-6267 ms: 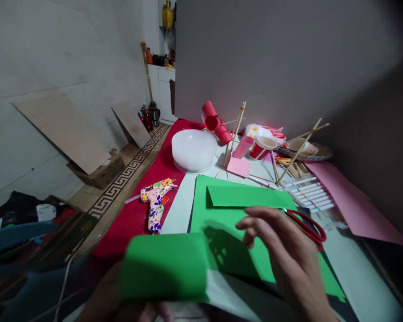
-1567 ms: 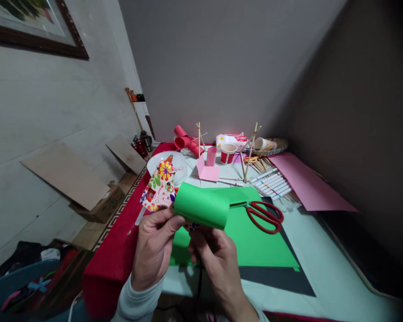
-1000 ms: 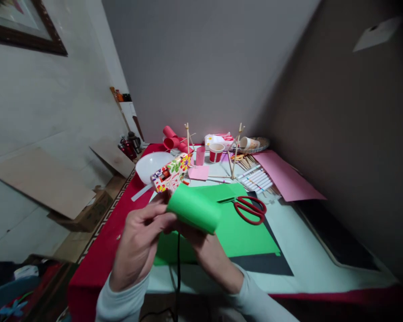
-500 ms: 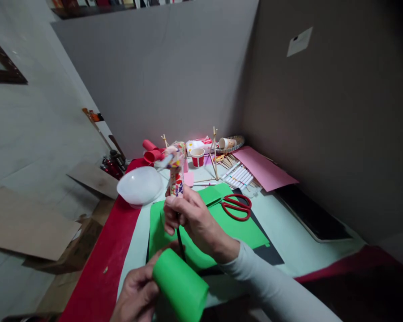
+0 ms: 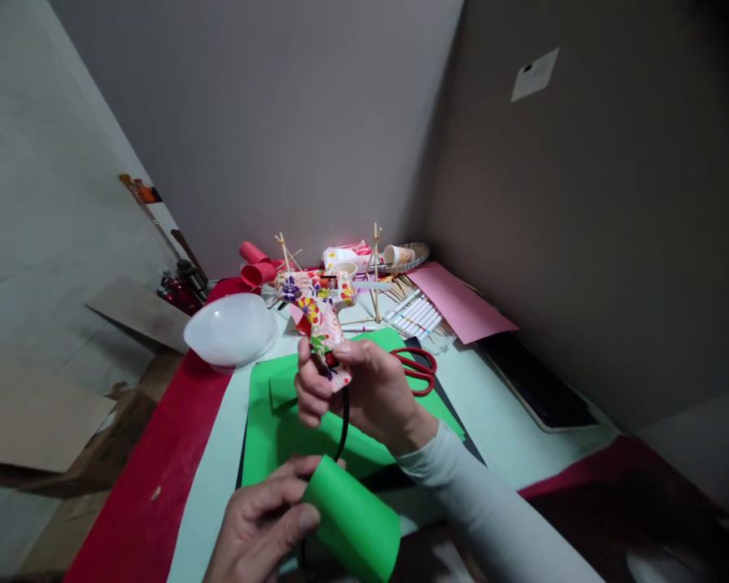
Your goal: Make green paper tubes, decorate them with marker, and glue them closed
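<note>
My right hand (image 5: 364, 389) is closed round the lower handle of a flower-patterned glue gun (image 5: 319, 304), held up over the table. A whitish glue stick (image 5: 373, 285) sticks out of its right end, and a black cord (image 5: 345, 425) hangs from the handle. Lower down, my left hand (image 5: 273, 514) grips a rolled green paper tube (image 5: 358, 518) by its upper left edge, thumb outside. Beneath both hands lie green paper sheets (image 5: 267, 421) on a dark board. Red-handled scissors (image 5: 422, 372) rest on the sheets, partly hidden by my right hand.
A white translucent bowl (image 5: 231, 328) stands at the left, with red paper tubes (image 5: 255, 263) behind it. Markers (image 5: 416, 316), pink paper (image 5: 462, 304) and a dark flat tablet-like object (image 5: 540, 385) lie to the right. Sticks tied together (image 5: 377, 275) stand upright at the back. Grey panels enclose the table.
My right hand has turned the glue gun from nearly edge-on to side-on, its glue stick end now pointing right. The green tube has shifted slightly right, and the head view has swung a little right.
</note>
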